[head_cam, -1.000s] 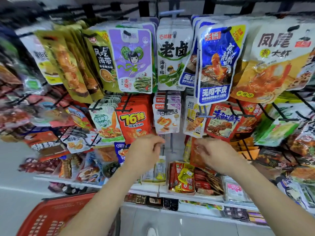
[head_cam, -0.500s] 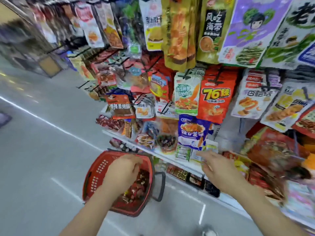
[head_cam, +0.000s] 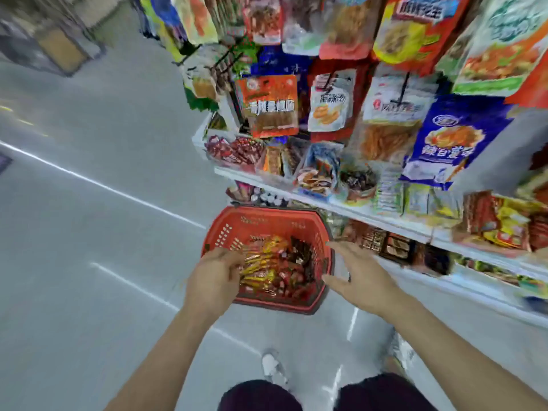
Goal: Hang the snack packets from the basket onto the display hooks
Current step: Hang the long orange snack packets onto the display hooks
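Both arms stretch forward and down over the red basket (head_cam: 267, 216). It sits on the grey floor (head_cam: 89, 232), tight against the foot of the white shelf (head_cam: 391, 223).

Left hand (head_cam: 216, 274): back of hand up, over the basket's left rim, fingers dipped into the snack packets (head_cam: 275, 262) piled inside. Fingertips are lost among the wrappers, so can't tell whether it has one gripped.

Right hand (head_cam: 360, 277): released, fingers straight and spread, thumb out, hovering at the basket's right rim. Holds nothing.

Packets in the basket: gold, red and dark wrappers, jumbled, print too blurred to read.

Above the shelf edge, more packets hang on black display hooks (head_cam: 400, 90).
- Orange packet (head_cam: 271, 105): white band of characters, unreadable.
- White packet (head_cam: 329, 102) just right of it: dark characters, illegible.
- Blue packet (head_cam: 450, 143) further right: white Chinese characters under an oval logo, smeared by motion blur.

White shoe (head_cam: 271, 366) is on the floor, on the near side of the basket.
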The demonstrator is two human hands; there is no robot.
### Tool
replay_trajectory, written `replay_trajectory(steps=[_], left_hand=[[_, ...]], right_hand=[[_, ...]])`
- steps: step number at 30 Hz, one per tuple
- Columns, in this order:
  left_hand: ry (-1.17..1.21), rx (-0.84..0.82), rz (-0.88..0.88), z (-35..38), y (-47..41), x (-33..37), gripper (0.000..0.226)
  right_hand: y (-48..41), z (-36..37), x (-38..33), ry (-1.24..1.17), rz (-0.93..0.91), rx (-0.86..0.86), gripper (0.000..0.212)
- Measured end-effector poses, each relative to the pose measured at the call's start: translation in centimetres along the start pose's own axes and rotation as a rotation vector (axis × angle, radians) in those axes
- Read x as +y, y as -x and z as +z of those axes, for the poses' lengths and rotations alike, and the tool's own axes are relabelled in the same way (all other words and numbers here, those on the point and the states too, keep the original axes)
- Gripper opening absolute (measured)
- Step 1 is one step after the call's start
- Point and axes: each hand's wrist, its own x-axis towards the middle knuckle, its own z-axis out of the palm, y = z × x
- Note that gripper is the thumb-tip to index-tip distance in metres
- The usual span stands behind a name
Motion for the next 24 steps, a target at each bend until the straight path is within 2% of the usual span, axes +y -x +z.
replay_trajectory(steps=[8,14,17,24], left_hand=[[0.047,-0.184,-0.027,10.7,-3.0,-6.9,0.028],[-0.03,-0.282,0.056,22.4,-9.6,-12.5,0.029],[-0.097,-0.308,0.132,28.7,-13.8,-16.2,0.028],[-0.398,-0.449,0.32,40.0,-23.4,-22.8,0.032]], right_hand=[[-5.6,11.2,1.6,-0.096,0.136,-0.066,0.062],[-16.3,18.9,6.8,-0.05,0.127,-0.041,0.06],[-23.2,23.4,9.6,0.046,0.089,-0.053,0.061],[-35.6,32.3,14.4,0.495,-0.041,-0.264,0.062]])
